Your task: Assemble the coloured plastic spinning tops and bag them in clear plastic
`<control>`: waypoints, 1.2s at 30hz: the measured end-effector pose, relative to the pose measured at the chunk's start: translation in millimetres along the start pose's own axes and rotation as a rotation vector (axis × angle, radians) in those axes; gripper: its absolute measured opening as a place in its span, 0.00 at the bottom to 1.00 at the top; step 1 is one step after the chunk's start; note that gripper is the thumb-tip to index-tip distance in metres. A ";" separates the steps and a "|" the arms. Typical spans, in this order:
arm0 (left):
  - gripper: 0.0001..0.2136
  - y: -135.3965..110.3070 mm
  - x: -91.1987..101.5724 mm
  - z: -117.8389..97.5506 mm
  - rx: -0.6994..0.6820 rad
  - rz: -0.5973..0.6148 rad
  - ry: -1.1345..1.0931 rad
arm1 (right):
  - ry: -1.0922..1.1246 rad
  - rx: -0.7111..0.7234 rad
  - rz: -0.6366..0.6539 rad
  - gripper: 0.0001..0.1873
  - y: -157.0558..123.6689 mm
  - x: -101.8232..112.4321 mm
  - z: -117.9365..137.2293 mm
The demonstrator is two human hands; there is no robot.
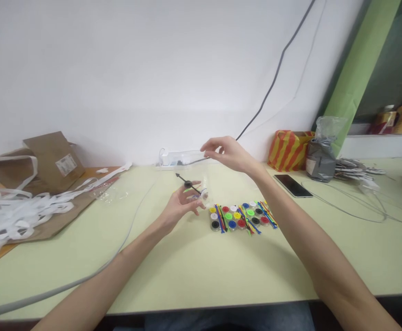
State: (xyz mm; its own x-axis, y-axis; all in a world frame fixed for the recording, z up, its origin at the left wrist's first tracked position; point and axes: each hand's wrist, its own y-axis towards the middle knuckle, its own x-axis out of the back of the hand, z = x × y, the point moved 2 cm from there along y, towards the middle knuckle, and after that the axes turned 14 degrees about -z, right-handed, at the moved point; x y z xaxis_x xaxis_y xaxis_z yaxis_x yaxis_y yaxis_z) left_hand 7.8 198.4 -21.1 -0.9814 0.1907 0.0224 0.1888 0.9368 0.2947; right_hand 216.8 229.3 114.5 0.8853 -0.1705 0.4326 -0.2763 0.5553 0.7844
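Note:
My left hand (180, 206) is partly closed around a black arrow-shaped piece with a round hub (187, 184), its pointed tip up and to the left. A small clear plastic piece (204, 195) shows at the fingertips, too blurred to name. Higher up, my right hand (226, 152) hangs in the air with thumb and fingers drawn together. Whatever may be between them is too small to make out. Below it on the table stand several small clear round containers with coloured discs on top (237, 215), with coloured thin strips (221, 218) lying between them.
White straps (42, 214) and brown paper bags (54, 156) cover the left side. A power strip (173, 165) lies by the wall. At the right are a phone (293, 185), a striped bag (288, 149), a grey bag (320, 158) and loose cables (355, 212).

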 end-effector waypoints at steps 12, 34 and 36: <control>0.30 -2.9 -5.3 0.9 -0.094 0.089 0.180 | -0.119 0.015 0.195 0.12 -5.5 -23.1 44.2; 0.27 -7.3 -9.2 -6.0 -0.008 0.092 0.037 | -0.008 -0.010 0.350 0.21 -12.6 -29.5 42.6; 0.26 -6.7 -9.0 -6.5 0.029 0.080 -0.003 | 0.014 0.060 0.287 0.27 -12.8 -28.2 45.6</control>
State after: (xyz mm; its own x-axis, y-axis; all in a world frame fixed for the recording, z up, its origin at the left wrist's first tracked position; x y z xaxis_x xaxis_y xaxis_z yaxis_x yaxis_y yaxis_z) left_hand 15.1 188.5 -17.0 -0.9631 0.2658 0.0423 0.2673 0.9266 0.2644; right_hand 178.3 189.9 112.6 0.7728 -0.0015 0.6347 -0.5376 0.5300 0.6558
